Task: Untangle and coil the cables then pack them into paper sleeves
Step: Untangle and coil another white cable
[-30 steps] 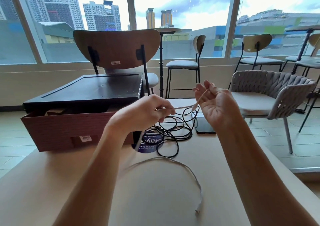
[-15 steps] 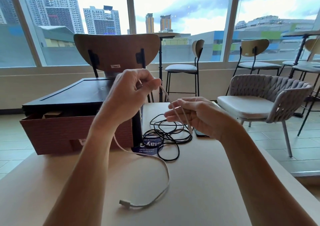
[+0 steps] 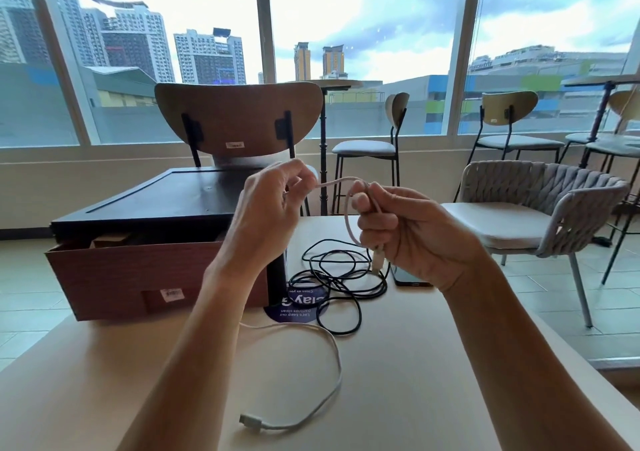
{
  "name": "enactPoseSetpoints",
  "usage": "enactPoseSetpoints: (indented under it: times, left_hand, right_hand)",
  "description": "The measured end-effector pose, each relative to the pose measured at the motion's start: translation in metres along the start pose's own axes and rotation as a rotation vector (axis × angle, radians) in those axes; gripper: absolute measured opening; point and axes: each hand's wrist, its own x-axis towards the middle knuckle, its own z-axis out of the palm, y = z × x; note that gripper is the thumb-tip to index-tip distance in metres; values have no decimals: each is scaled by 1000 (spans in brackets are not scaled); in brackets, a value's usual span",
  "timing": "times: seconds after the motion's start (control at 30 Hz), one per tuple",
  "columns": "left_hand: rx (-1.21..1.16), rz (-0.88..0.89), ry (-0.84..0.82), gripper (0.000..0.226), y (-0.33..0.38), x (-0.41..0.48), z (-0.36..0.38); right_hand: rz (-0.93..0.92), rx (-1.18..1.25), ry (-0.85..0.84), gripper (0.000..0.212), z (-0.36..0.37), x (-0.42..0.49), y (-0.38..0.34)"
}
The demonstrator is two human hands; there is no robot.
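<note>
**Coiling the first cable.** Since half a second ago the left hand [image 3: 270, 215] has dropped towards the right, and a first loop is now closed. At far left, a brown cardboard box [image 3: 138, 277] under a flat black tray [image 3: 156, 201] sits on the beige table [image 3: 433, 364]. The left hand pinches the thin white cable [image 3: 335, 182] between thumb and fingertips and feeds a short span across to the right hand [image 3: 415, 239]. The right hand's curled fingers and thumb grip one hanging loop, with a pale connector [image 3: 378, 260] dangling just below the fist. The rest of the white cable trails in a wide slack curve over the table to a flat plug [image 3: 250, 420] near the front edge. Behind, on a round blue sticker [image 3: 298, 308], a tangle of thin black cable [image 3: 339, 277] lies just beside a dark phone [image 3: 408, 279]. No paper sleeves can be made out.

The step is judged to be early coiling. Each new turn should match the first loop in size and lie against it without twist. The left hand should slide along the slack rather than drag the plug.
</note>
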Motion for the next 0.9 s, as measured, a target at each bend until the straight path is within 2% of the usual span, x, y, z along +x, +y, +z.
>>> enactPoseSetpoints:
  times: [0.1,0.27,0.4,0.47,0.63,0.73,0.8,0.9]
  left_hand:
    - [80,28,-85,10,-2,-1,6]
    - [111,19,-279,20,6,-2,12]
    - [135,-76,-499,19,8,-5,10]
    - [156,-102,-608,18,7,-7,6]
    - [135,-122,-704,15,11,-3,-8]
    - [122,-77,-670,13,19,-1,-16]
    - [151,-23,-618,11,23,0,-22]
    - [172,39,-479,6,23,4,-37]
  right_hand:
    - [-50,175,10,29,1,4,-2]
    - [-263,210,335,27,6,11,-1]
    - [-424,373,458,31,-4,13,4]
    - [-487,366,548,31,-6,12,4]
    - [-602,73,829,27,-8,10,6]
    - [-558,-352,983,26,-7,12,13]
    - [-490,-673,997,29,-10,14,17]
    - [-309,-908,881,30,-16,12,18]
